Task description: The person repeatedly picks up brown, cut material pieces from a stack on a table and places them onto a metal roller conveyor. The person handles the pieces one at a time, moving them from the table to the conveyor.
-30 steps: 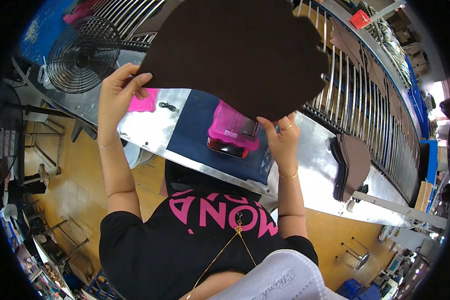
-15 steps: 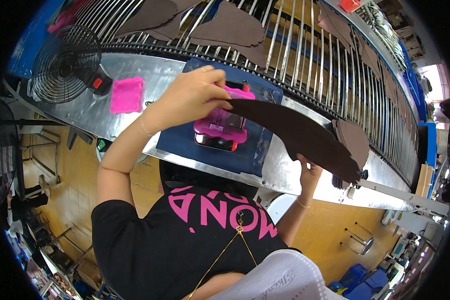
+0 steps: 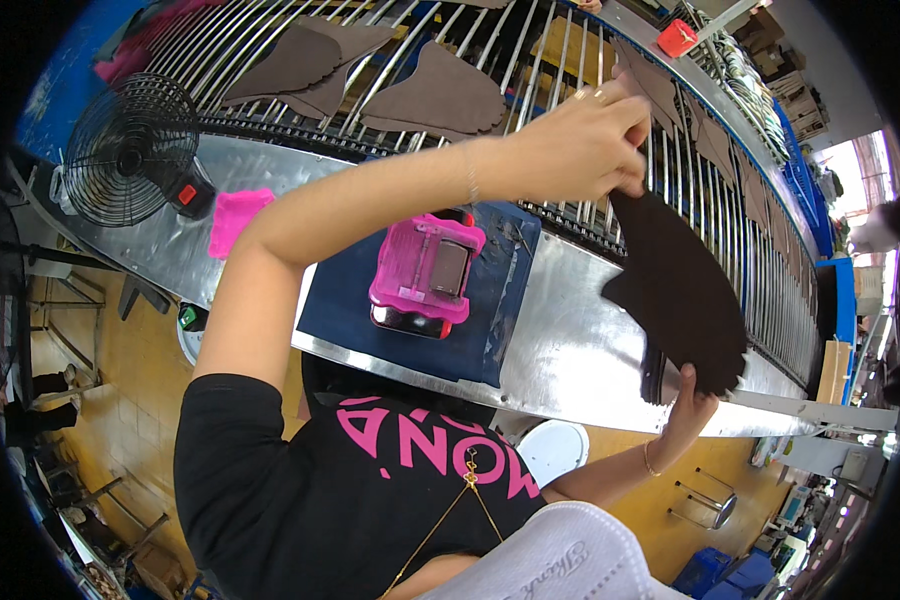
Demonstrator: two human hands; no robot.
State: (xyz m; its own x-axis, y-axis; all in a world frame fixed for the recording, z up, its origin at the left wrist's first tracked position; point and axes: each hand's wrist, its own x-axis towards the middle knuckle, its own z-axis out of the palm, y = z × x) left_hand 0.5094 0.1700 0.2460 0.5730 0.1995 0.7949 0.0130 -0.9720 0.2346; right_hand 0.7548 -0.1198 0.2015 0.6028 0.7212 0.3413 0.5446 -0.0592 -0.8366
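A dark brown, flat cut piece [image 3: 685, 280], like leather or fabric with a scalloped edge, is stretched between my hands. My left hand [image 3: 595, 145] reaches across to the right and pinches its upper end above the rod conveyor. At the lower end my right hand [image 3: 692, 408] grips the scalloped edge over the metal table's right part. A pink tray-like holder [image 3: 420, 265] with a small brown rectangle inside rests on a black-and-red object [image 3: 410, 321], on the dark blue mat [image 3: 490, 340]. Neither hand touches it.
The conveyor of metal rods [image 3: 560, 60] runs along the table's far side, carrying several brown cut pieces [image 3: 440, 92]. On the table's left stand a black wire fan [image 3: 130, 150] and a pink square piece [image 3: 238, 220]. A metal stool [image 3: 720, 508] stands on the yellow floor.
My left hand has swung right, away from the pink holder to above the conveyor. The brown piece has turned from sideways to nearly upright. My right hand has also shifted right and down.
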